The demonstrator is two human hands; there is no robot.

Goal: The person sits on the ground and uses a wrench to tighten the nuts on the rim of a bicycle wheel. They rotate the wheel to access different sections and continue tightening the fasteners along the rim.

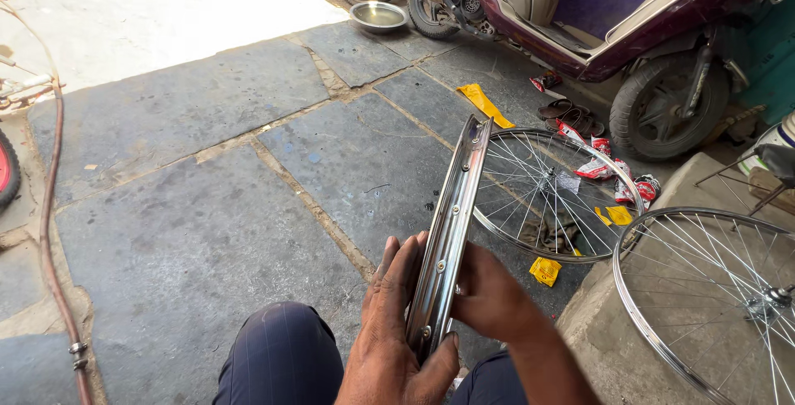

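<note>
A shiny spoked bicycle wheel rim (pixel 454 214) stands nearly edge-on in front of me, its spokes (pixel 538 198) fanning to the right. My left hand (pixel 393 339) presses flat against the rim's left side, thumb hooked under its lower edge. On the right side of the rim, my right hand (pixel 493 297) grips it, fingers curled at the inner face. My knees in dark trousers (pixel 281 355) show below.
A second spoked wheel (pixel 704 297) leans on a concrete step at right. A maroon scooter (pixel 613 16) is parked behind, with sandals (pixel 567 113), red and yellow wrappers (pixel 484 103) and a steel bowl (pixel 378 16) nearby. A reddish hose (pixel 50 206) runs along the left.
</note>
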